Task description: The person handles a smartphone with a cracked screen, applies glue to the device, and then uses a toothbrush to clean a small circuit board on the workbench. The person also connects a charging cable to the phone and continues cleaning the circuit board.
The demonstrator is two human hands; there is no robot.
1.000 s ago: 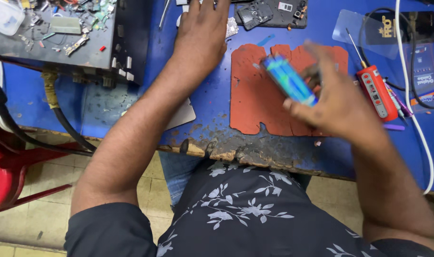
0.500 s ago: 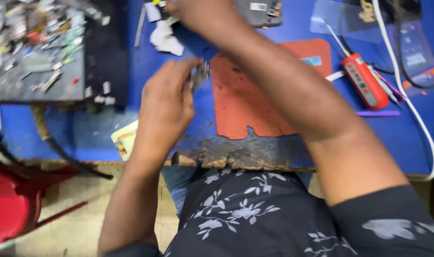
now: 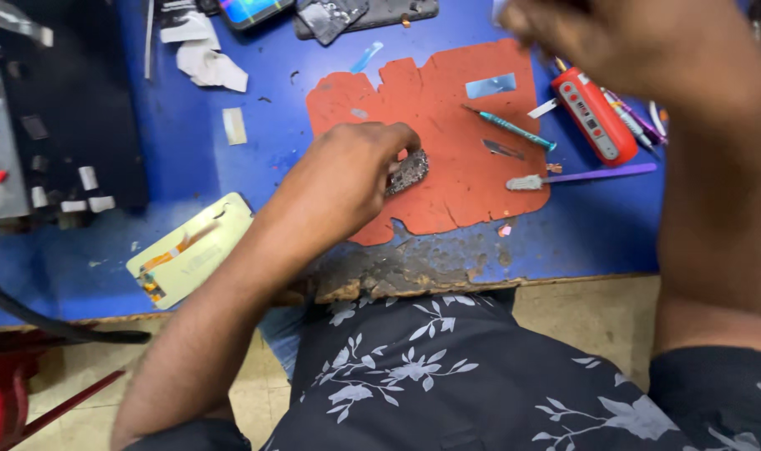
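The left hand (image 3: 347, 179) is curled over the near left part of the orange work mat (image 3: 447, 92), its fingertips pinched on a small grey circuit board (image 3: 408, 172) that lies on the mat. The mat sits on the blue workbench (image 3: 188, 179), whose front edge is worn and charred just below it.

The right hand (image 3: 622, 46) is raised above the far right of the bench, blurred and partly cut off by the frame; whether it grips anything cannot be told.

On the mat to the right of the board lie a teal-handled screwdriver (image 3: 510, 128) and a small blade (image 3: 499, 149). A purple-handled brush (image 3: 581, 176) rests across the mat's right edge, near a red handheld tool (image 3: 593, 117). A yellowish flex-cable panel (image 3: 188, 249) lies on the bench to the left of the forearm.
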